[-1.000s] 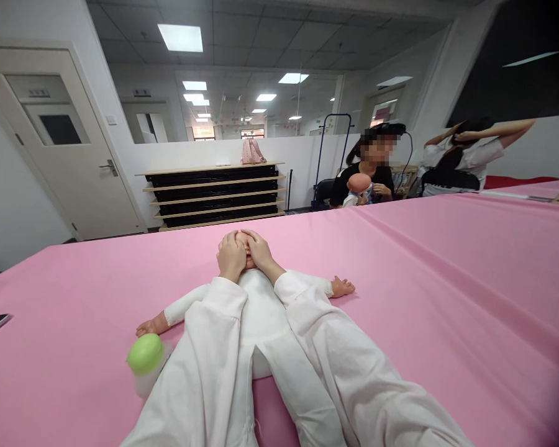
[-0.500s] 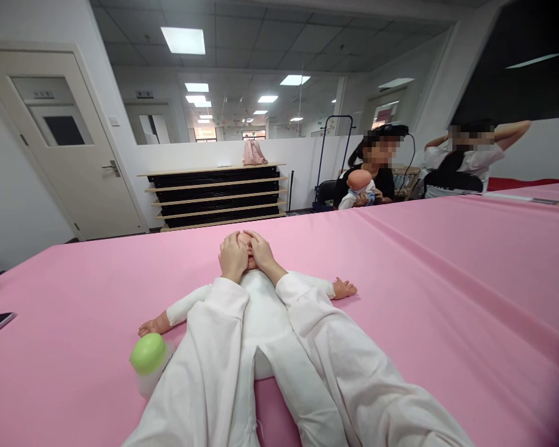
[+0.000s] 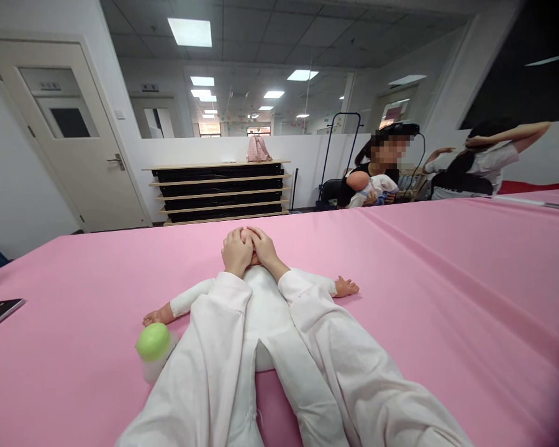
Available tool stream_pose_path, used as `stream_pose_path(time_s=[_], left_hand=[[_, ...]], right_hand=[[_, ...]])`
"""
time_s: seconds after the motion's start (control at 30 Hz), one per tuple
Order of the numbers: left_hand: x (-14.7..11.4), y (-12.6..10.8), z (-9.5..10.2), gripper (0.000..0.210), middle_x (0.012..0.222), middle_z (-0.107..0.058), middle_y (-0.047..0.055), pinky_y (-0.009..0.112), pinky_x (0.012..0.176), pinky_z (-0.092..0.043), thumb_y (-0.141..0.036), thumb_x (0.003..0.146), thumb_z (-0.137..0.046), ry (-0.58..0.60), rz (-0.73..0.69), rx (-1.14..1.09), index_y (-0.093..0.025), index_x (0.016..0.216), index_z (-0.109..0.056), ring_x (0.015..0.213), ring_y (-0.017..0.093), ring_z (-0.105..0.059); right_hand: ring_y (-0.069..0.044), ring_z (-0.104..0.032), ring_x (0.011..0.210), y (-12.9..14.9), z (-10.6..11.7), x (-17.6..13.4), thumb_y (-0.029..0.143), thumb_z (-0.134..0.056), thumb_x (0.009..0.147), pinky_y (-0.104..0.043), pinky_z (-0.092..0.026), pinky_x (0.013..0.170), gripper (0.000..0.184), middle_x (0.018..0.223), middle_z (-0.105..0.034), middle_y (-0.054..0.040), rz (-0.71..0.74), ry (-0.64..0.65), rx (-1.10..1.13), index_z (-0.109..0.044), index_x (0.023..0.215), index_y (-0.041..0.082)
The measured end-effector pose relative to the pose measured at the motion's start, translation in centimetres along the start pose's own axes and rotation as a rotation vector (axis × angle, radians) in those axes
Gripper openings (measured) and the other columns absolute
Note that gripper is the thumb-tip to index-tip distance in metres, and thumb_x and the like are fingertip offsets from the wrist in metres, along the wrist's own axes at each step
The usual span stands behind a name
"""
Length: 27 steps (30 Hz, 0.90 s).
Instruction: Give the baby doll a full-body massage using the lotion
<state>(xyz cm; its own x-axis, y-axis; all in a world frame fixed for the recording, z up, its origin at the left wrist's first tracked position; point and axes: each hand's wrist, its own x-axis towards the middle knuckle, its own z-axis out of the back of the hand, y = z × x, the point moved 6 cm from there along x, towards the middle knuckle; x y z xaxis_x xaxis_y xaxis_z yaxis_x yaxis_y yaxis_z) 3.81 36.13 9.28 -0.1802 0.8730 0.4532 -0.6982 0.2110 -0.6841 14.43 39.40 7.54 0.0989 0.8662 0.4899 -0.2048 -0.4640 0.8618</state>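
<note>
A baby doll in a white suit lies on its back on the pink table cover, arms spread and legs toward me. My left hand curves over one side of its head, and my right hand wraps the other side. Between them they cover most of the face; the forehead shows between the fingertips. My sleeved forearms lie above the doll's body and hide part of it. Beside my left forearm stands a clear bottle or jar with a green lid, close to one doll hand.
A phone or tablet lies at the left table edge. Beyond the pink-covered table stand a shelf stack with a pink backpack. A seated person holds another doll; a second person sits farther right.
My hands have come closer together over the doll's face, covering the mouth that showed before. The seated person's doll has tipped sideways. The view has shifted slightly.
</note>
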Motion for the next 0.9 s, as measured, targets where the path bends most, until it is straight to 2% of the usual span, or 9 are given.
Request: stream_pose_path(time_s=[0.23,0.4,0.6,0.8,0.9], left_hand=[[-0.22,-0.19,0.15,0.041,0.126,-0.052,0.006,0.039,0.095,-0.038,-0.032,0.081,-0.043,-0.005,-0.014,0.019,-0.022,0.121,-0.049,0.115,0.026,-0.045],[-0.13,-0.19,0.22,0.04,0.126,-0.052,0.007,0.039,0.096,-0.038,-0.031,0.083,-0.039,-0.011,-0.006,0.006,-0.02,0.121,-0.05,0.115,0.026,-0.045],[0.15,0.02,0.08,0.04,0.127,-0.052,0.005,0.035,0.099,-0.036,-0.02,0.087,-0.029,-0.009,0.005,-0.019,-0.02,0.12,-0.051,0.117,0.022,-0.045],[-0.03,-0.04,0.15,0.041,0.127,-0.051,0.007,0.038,0.097,-0.037,-0.03,0.083,-0.041,-0.015,-0.006,-0.012,-0.02,0.122,-0.05,0.117,0.025,-0.045],[0.06,0.08,0.03,0.039,0.127,-0.052,0.007,0.038,0.098,-0.037,-0.029,0.086,-0.037,-0.013,0.0,-0.014,-0.02,0.121,-0.05,0.117,0.024,-0.045]], right_hand=[[-0.017,-0.055,0.107,-0.04,0.44,-0.07,0.016,-0.045,0.072,-0.031,-0.038,0.099,0.033,0.109,-0.064,-0.0005,0.012,-0.009,0.072,-0.065,0.097,0.022],[-0.017,-0.055,0.106,-0.32,0.31,0.08,0.019,-0.044,0.073,-0.031,-0.039,0.098,0.032,0.11,-0.064,-0.0015,-0.015,0.002,0.104,-0.065,0.097,0.021],[-0.015,-0.054,0.107,-0.83,0.26,0.3,0.015,-0.037,0.074,-0.031,-0.038,0.098,0.037,0.11,-0.064,0.0005,-0.062,-0.027,0.088,-0.066,0.097,0.022],[-0.018,-0.055,0.106,-0.32,0.32,0.0,0.021,-0.05,0.072,-0.033,-0.039,0.097,0.032,0.111,-0.064,-0.0012,0.019,-0.001,0.076,-0.064,0.1,0.022],[-0.018,-0.055,0.106,-0.37,0.27,0.02,0.023,-0.048,0.075,-0.033,-0.039,0.096,0.03,0.111,-0.064,-0.0026,-0.004,-0.005,0.073,-0.064,0.1,0.021]])
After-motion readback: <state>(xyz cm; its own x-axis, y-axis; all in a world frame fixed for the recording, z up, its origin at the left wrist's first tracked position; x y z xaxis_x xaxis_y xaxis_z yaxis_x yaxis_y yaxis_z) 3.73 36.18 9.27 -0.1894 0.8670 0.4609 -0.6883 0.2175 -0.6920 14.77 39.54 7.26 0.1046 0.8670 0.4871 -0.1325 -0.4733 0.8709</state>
